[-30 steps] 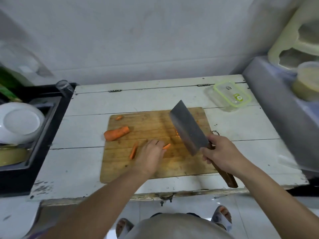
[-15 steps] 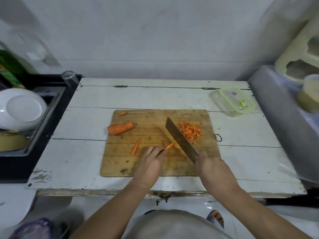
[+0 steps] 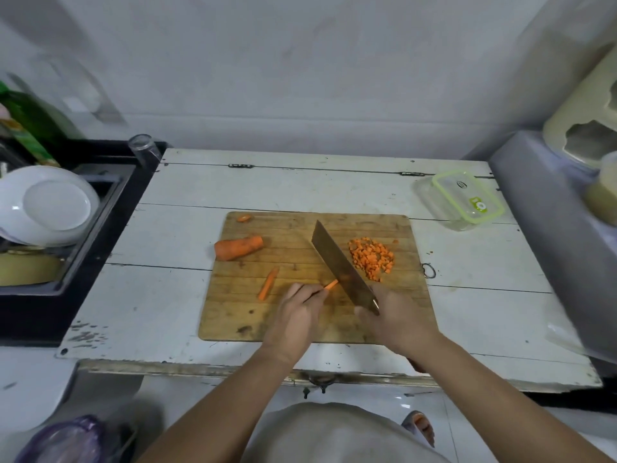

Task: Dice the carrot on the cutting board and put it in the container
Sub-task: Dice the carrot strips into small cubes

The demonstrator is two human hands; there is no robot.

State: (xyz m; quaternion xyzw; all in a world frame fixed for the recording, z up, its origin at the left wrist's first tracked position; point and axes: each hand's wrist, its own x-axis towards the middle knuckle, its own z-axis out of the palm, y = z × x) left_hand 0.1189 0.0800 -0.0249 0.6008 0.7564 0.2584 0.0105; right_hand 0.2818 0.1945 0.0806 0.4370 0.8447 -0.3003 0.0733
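Note:
On the wooden cutting board [image 3: 300,324] lie a thick carrot chunk [image 3: 237,247], a loose carrot stick [image 3: 268,283], a small end slice [image 3: 244,218] and a pile of diced carrot [image 3: 371,257]. My left hand [image 3: 297,314] pins a second carrot stick [image 3: 331,284] to the board with curled fingertips. My right hand [image 3: 397,320] grips the handle of a cleaver [image 3: 340,267], whose blade stands edge-down on the board at the tip of that stick. The clear container with a green rim [image 3: 462,199] stands at the table's back right.
The white wooden table [image 3: 173,248] carries the board. A black sink [image 3: 83,228] with a white bowl [image 3: 46,205] and a glass [image 3: 144,149] is at the left. A grey ledge [image 3: 547,208] with tubs borders the right side.
The cleaver has come down from a raised position to the board beside the carrot stick. The diced pile, hidden behind the raised blade a second ago, now shows. My left hand stays on the stick.

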